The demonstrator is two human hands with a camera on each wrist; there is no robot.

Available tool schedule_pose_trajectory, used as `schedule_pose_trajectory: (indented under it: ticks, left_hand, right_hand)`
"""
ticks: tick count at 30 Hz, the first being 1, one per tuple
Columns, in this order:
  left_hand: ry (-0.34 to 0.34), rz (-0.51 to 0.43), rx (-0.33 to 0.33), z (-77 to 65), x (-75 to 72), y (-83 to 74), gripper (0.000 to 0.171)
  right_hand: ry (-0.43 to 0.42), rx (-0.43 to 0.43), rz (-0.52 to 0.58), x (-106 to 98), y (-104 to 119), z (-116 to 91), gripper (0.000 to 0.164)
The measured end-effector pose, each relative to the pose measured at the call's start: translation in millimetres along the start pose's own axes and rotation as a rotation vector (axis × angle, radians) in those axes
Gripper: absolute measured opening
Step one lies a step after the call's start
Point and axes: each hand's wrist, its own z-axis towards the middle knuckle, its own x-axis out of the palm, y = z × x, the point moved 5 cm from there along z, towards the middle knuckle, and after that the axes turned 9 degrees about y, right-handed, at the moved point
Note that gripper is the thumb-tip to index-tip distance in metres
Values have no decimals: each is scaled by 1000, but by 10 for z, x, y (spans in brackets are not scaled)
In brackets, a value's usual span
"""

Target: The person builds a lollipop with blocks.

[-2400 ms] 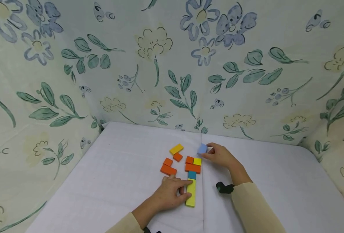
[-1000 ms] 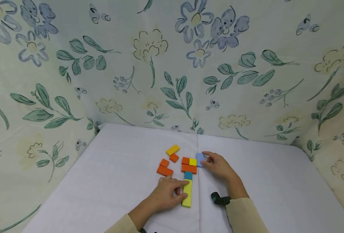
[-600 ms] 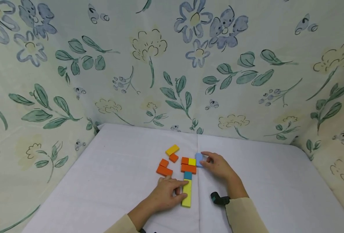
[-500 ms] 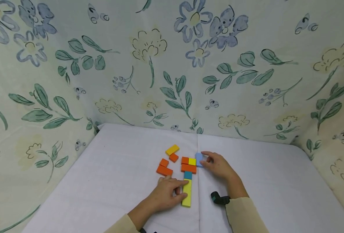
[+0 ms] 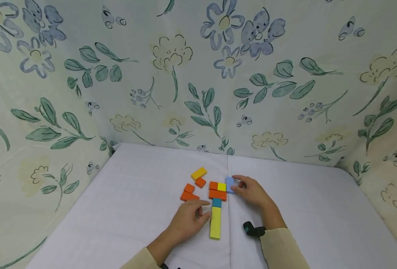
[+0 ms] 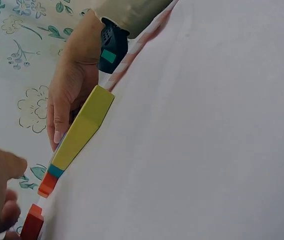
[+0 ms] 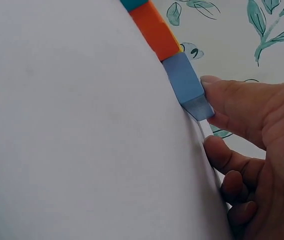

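Observation:
In the head view a long yellow block [image 5: 215,223] lies below a teal block [image 5: 217,203]. Above them is a long orange block [image 5: 217,195], topped by a small orange block [image 5: 213,185] and a small yellow block [image 5: 222,186]. A light blue block [image 5: 229,183] stands along the right side of this row; my right hand [image 5: 252,191] pinches it between thumb and forefinger. The right wrist view shows the light blue block [image 7: 186,80] touching the orange one. My left hand [image 5: 188,219] hovers just left of the yellow block, holding nothing, forefinger extended and thumb apart.
Left of the row lie loose blocks: an amber block [image 5: 198,173], an orange cube [image 5: 200,182], another orange cube [image 5: 189,188] and an orange bar [image 5: 189,195], partly behind the left hand. White cloth [image 5: 134,201] covers the table; a floral curtain [image 5: 171,89] stands behind.
The right hand brought the light blue block down against the row's right side, where it has stayed. The left hand has just lifted off the long yellow block and shifted slightly left.

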Motion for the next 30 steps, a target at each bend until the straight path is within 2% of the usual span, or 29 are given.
schedule_pose_trajectory:
  ticks: [2, 4, 6, 8, 11, 15, 19, 26, 30]
  left_hand:
    - [-126, 107, -90, 1, -84, 47, 36]
    - [-226, 224, -206, -3, -160, 113, 48]
    - [-266, 298, -320, -13, -214, 185, 61]
    - [-266, 341, -386, -16, -242, 242, 70]
    - [-250, 335, -402, -10, -257, 280, 71]
    - [-222, 307, -375, -10, -276, 283, 68]
    - [-140, 258, -317, -17, -339, 276, 65]
    - [190, 118, -214, -7, -422, 290, 60]
    - [293, 132, -162, 4, -400, 267, 59]
  right_hand:
    - [0, 1, 4, 2, -4, 8, 54]
    - [0, 1, 10, 1, -4, 12, 54]
    - [1, 1, 18, 1, -3, 12, 54]
    - [1, 1, 19, -1, -6, 13, 53]
    - [-1, 2, 22, -4, -11, 13, 53]
    - [1, 3, 31, -1, -23, 16, 53]
    - [4, 3, 40, 3, -34, 19, 53]
    - [3, -8, 43, 0, -36, 16, 53]
    - [-1, -5, 42, 1, -27, 8, 53]
